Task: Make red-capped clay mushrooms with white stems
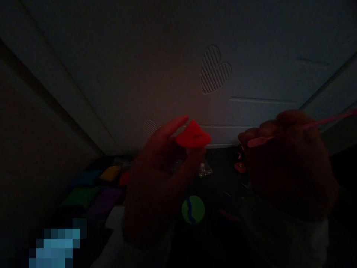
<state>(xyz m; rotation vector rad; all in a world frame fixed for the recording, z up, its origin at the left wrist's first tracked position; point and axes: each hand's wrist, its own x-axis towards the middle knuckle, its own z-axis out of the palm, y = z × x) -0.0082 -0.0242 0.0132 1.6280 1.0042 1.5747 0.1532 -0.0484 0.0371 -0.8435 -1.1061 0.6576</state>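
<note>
My left hand (158, 178) pinches a bright red, hat-shaped piece (193, 136) with a pointed top and a wide brim, between thumb and fingers. A short dark mark shows on its near side. Below it, a pale bit by my fingers is too dim to make out. My right hand (290, 167) is closed around a thin pink stick tool (258, 142) with a flattened end, which points left towards the red piece without touching it. The tool's long shaft runs out to the right edge. Both hands are raised above the dark work surface.
A green disc with a wavy blue band (197, 209) lies below my hands. Colourful packets (82, 196) sit at left. A small clear bag (205, 169) and a reddish round piece (240, 167) lie near the pale wall with embossed hearts (214, 70). A pixelated bluish patch covers the lower left.
</note>
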